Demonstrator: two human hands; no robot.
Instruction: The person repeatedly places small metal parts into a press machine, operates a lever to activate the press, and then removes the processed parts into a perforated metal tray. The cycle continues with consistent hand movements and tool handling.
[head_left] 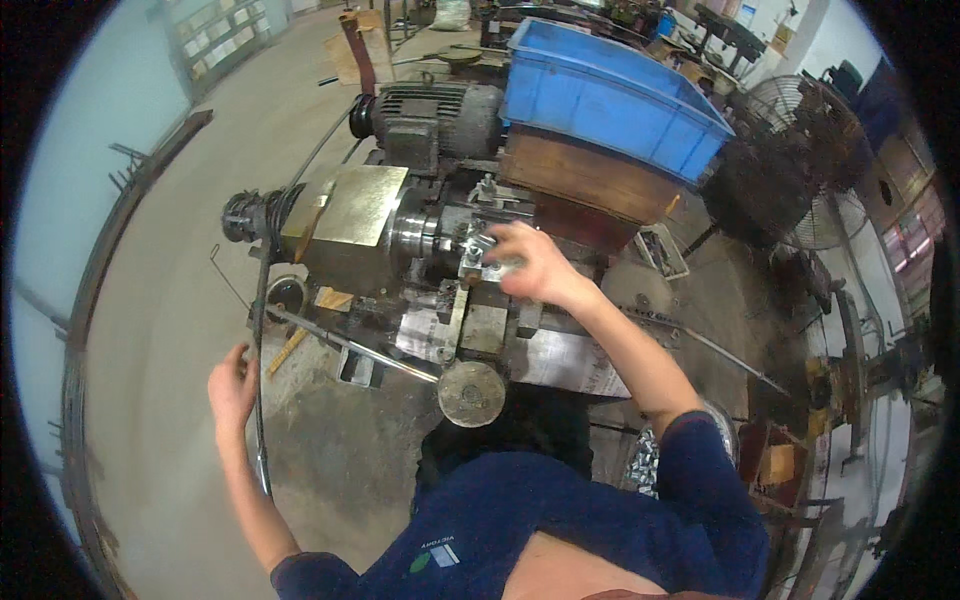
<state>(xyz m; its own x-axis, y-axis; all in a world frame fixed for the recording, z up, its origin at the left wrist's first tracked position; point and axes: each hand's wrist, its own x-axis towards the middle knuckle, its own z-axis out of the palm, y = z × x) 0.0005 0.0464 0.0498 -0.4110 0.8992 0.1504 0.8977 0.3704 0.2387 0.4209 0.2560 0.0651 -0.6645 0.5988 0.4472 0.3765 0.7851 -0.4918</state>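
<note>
My right hand point(540, 265) reaches over the lathe-like machine, fingers bent around a shiny spot beside the spindle chuck point(422, 236). What sits in the fingertips is too small to make out. Just below the fingers is a metal tool holder point(472, 262) on the slide. To the left, my left hand point(232, 388) is raised with fingers slightly curled and apart. It is right beside a long black lever point(262, 350); whether it touches the lever is unclear. A metal bar point(370, 352) slants toward a round metal knob point(472, 394) at the machine's front.
Behind the machine are an electric motor point(440, 115) and a blue plastic crate point(610, 95) on a wooden box point(580, 175). A large fan point(790, 150) stands at the right. Small metal pieces point(643, 465) lie in a container by my right elbow. A brass-coloured plate point(365, 205) covers the headstock.
</note>
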